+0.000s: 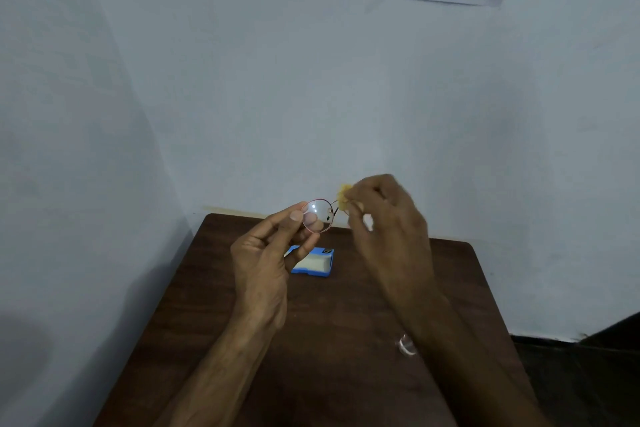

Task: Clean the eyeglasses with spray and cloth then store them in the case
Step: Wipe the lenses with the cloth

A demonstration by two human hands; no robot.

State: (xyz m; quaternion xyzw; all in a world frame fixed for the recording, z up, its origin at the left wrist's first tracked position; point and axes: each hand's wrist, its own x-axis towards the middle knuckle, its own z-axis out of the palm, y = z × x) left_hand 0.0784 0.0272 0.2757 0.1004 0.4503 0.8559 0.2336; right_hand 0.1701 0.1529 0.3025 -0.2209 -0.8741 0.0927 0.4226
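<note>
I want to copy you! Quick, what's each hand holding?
Left hand: closed, pinching the eyeglasses by one lens rim.
Right hand: closed, holding the yellow cloth against the other lens.

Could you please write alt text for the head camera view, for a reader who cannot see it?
A person holds round, thin-rimmed eyeglasses up above a dark wooden table, the left hand pinching one lens rim while the right hand presses a yellow cloth over the other. An open blue case lies on the table below.
</note>
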